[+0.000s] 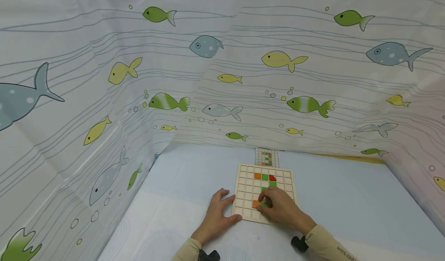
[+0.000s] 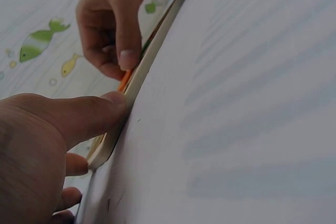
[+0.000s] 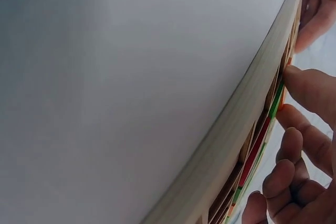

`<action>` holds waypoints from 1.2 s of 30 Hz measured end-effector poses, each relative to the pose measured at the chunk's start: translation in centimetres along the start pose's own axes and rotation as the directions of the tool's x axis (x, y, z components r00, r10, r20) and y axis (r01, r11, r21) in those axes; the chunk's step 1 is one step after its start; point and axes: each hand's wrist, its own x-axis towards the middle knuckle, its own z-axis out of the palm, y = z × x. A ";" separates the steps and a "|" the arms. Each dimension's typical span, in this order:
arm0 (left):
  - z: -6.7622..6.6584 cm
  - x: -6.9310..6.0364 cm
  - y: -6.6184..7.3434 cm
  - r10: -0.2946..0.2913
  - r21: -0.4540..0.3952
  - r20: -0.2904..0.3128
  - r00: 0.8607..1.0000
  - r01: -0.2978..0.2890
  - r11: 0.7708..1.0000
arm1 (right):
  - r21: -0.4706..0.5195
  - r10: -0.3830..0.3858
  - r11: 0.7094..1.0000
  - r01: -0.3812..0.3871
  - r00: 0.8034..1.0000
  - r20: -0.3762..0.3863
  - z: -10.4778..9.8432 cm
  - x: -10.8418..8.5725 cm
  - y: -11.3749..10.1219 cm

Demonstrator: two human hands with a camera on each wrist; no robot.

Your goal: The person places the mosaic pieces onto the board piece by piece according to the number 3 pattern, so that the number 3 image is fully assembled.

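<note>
A square wooden grid board lies on the table with coloured tiles in some cells. My left hand touches its front left corner, thumb on the near rim and fingers spread along the left side. Over the front rows, my right hand pinches an orange tile between thumb and index finger; its other fingers curl loosely. Beside that tile, a green tile and a red tile show in the right wrist view. Farther back are another orange tile, a green one and a rounded red one. My right hand hides some middle cells.
Behind the board lies a small pattern card with a printed grid of coloured squares. A pale cloth covers the table. Fish-printed curtains enclose the back and sides.
</note>
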 end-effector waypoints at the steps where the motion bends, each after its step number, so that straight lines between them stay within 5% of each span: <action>1: 0.0 0.0 0.0 0.000 0.001 0.001 1.000 0.000 1.000 | 0.000 -0.003 1.000 0.003 1.000 -0.001 0.0 0.0 0.0; 36: 0.0 -0.1 0.0 0.014 0.010 -0.006 1.000 -0.014 1.000 | -0.050 0.007 0.999 -0.006 1.000 0.010 -1.1 0.9 -1.3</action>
